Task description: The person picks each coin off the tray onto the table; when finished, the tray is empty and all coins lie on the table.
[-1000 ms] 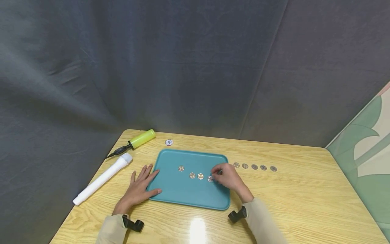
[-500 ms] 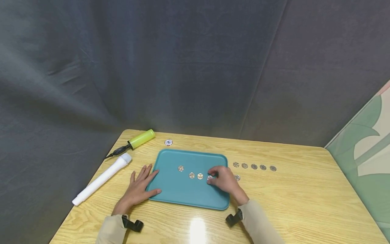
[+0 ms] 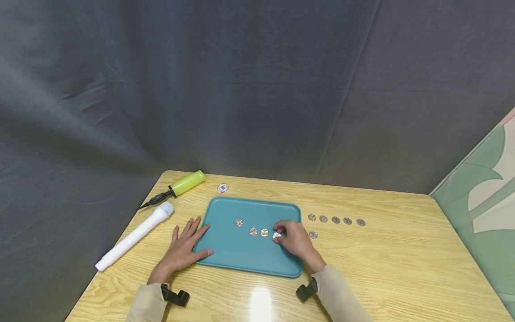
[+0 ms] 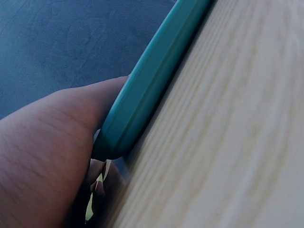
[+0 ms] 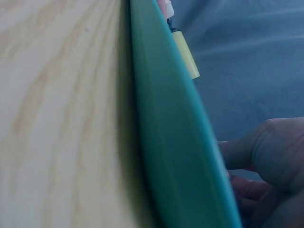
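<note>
A teal tray [image 3: 245, 255] lies on the wooden table. My left hand [image 3: 181, 251] rests over its left edge, fingers spread and straight, the thumb across the front left corner. At the tray's right side, my right hand [image 3: 297, 239] has its thumb and curled fingers about a shiny silver coin [image 3: 276, 235], pinching it close to the tray surface. Several coins lie on the tray, among them a middle coin [image 3: 264, 232] and an upper left coin [image 3: 239, 222]. In the right wrist view the tray wall [image 5: 175, 123] hides the fingertips and the coin.
Right of the tray, several coins make a row, including a grey coin [image 3: 335, 220]; a single coin [image 3: 313, 234] lies below it. A poker chip [image 3: 223, 188] sits behind the tray. To the left are a yellow-green hand pump [image 3: 187, 184] and a white stick [image 3: 134, 237].
My right hand has shifted slightly left, its thumb and fingers closing in around the rightmost tray coin. The single coin below the row has come into view. My left hand stays put.
</note>
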`<state>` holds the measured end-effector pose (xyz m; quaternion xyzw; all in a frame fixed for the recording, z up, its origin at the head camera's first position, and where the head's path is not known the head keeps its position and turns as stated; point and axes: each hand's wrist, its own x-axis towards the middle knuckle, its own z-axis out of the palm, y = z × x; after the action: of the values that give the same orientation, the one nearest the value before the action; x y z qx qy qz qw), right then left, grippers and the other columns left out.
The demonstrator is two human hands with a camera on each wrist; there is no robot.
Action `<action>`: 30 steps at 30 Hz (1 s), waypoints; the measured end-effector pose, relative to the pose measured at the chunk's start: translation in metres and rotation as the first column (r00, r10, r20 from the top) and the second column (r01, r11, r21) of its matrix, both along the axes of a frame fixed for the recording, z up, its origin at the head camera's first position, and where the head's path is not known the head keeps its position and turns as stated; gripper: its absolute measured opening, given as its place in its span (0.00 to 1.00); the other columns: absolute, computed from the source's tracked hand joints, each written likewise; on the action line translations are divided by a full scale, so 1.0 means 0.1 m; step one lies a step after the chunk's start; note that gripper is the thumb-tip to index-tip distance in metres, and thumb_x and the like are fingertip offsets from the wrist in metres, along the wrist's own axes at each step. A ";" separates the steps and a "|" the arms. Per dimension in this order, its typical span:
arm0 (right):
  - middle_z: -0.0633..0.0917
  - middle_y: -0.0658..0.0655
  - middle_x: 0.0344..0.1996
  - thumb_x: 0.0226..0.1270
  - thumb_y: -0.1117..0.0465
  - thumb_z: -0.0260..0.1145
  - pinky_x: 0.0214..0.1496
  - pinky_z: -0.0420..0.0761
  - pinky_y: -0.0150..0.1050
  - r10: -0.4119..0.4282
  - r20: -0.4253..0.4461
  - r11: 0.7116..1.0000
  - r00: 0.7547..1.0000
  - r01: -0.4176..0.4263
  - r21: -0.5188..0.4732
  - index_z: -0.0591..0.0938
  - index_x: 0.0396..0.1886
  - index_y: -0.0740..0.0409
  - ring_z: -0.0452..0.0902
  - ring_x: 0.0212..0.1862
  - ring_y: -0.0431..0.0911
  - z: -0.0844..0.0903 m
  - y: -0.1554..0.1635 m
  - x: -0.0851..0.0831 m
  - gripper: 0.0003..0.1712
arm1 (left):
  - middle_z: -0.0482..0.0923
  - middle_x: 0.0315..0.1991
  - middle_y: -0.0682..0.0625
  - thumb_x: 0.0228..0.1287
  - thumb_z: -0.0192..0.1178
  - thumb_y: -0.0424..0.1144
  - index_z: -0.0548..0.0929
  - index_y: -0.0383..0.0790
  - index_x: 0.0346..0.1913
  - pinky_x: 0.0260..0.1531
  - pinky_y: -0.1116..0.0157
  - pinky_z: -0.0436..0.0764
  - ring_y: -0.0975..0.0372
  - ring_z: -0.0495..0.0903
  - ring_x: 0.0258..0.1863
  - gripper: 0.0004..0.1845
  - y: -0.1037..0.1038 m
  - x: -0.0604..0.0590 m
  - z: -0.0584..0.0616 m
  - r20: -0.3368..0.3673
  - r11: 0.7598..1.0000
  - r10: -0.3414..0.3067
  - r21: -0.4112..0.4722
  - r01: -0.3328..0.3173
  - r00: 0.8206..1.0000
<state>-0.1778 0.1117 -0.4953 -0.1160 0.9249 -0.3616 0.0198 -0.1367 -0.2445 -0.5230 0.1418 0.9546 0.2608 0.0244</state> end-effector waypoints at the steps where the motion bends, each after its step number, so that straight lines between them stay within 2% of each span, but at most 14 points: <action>1: 0.87 0.50 0.30 0.50 0.66 0.80 0.37 0.81 0.36 0.000 0.004 1.000 1.000 0.000 0.001 0.89 0.38 0.58 0.76 0.31 0.38 0.00 0.00 0.00 0.14 | 0.46 0.82 0.39 0.62 0.64 0.60 0.61 0.48 0.78 0.71 0.30 0.35 0.39 0.43 0.81 0.45 0.00 0.00 0.00 0.000 1.000 0.000 0.001 0.000 1.000; 10: 0.83 0.48 0.25 0.52 0.65 0.79 0.31 0.74 0.30 0.010 0.001 1.000 1.000 -0.010 -0.008 0.89 0.30 0.55 0.73 0.29 0.38 0.01 0.02 0.01 0.07 | 0.46 0.82 0.38 0.62 0.64 0.59 0.62 0.47 0.78 0.70 0.30 0.35 0.39 0.43 0.81 0.45 0.01 0.01 0.03 0.001 1.000 0.000 0.008 0.000 1.000; 16: 0.83 0.48 0.24 0.52 0.67 0.78 0.30 0.75 0.30 0.014 -0.021 1.000 1.000 -0.015 -0.015 0.87 0.27 0.55 0.73 0.28 0.37 0.02 0.03 0.01 0.06 | 0.46 0.82 0.38 0.62 0.64 0.59 0.62 0.46 0.78 0.70 0.30 0.35 0.38 0.43 0.81 0.45 0.01 0.02 0.04 0.008 1.000 -0.002 0.013 0.002 1.000; 20: 0.84 0.49 0.22 0.56 0.69 0.76 0.28 0.76 0.28 0.030 -0.022 0.998 0.999 -0.031 -0.055 0.87 0.27 0.58 0.74 0.25 0.36 0.02 0.07 0.00 0.04 | 0.46 0.82 0.38 0.62 0.64 0.59 0.62 0.46 0.78 0.70 0.29 0.35 0.38 0.43 0.81 0.45 0.01 0.02 0.04 0.006 1.000 -0.002 0.015 0.002 1.000; 24: 0.85 0.52 0.21 0.59 0.71 0.72 0.24 0.78 0.27 0.054 0.023 0.991 0.998 -0.051 -0.123 0.87 0.31 0.64 0.77 0.21 0.36 0.03 0.12 0.00 0.01 | 0.46 0.82 0.38 0.62 0.64 0.59 0.62 0.46 0.78 0.70 0.29 0.35 0.38 0.43 0.81 0.45 0.01 0.02 0.03 0.002 1.000 -0.003 0.015 0.003 1.000; 30: 0.86 0.56 0.21 0.62 0.73 0.68 0.24 0.82 0.29 0.078 0.107 0.974 0.991 -0.053 -0.220 0.87 0.34 0.66 0.82 0.21 0.39 0.04 0.18 0.00 0.03 | 0.46 0.82 0.38 0.62 0.64 0.59 0.62 0.46 0.78 0.70 0.30 0.34 0.38 0.43 0.81 0.45 0.01 0.02 0.03 -0.002 1.000 -0.004 0.013 0.004 1.000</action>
<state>-0.1775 0.1297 -0.4910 -0.1270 0.8731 -0.4652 0.0720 -0.1351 -0.2433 -0.5199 0.1440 0.9527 0.2667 0.0230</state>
